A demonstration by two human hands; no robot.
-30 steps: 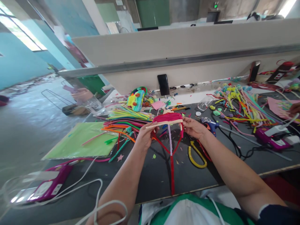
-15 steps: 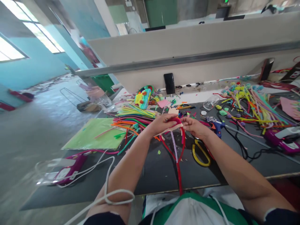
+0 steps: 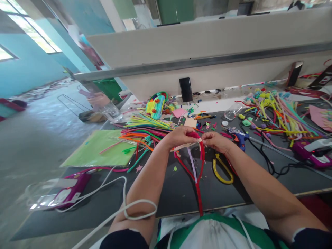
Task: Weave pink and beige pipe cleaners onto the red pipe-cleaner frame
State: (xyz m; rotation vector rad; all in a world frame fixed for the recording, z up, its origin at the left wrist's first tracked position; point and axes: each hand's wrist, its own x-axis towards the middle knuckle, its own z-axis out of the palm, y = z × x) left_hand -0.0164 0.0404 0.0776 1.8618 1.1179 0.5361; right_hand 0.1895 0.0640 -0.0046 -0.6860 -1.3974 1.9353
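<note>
Head view: yellow-handled scissors [image 3: 223,171] beside right hand [image 3: 214,141].

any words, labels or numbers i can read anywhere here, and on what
No text can be read in this picture.
The pink glue gun at the near left has a white label: too blurred to read.
The dark box at the far right edge bears a white patch: too small to read.
The phone leaning on the wall has a dark screen.
</note>
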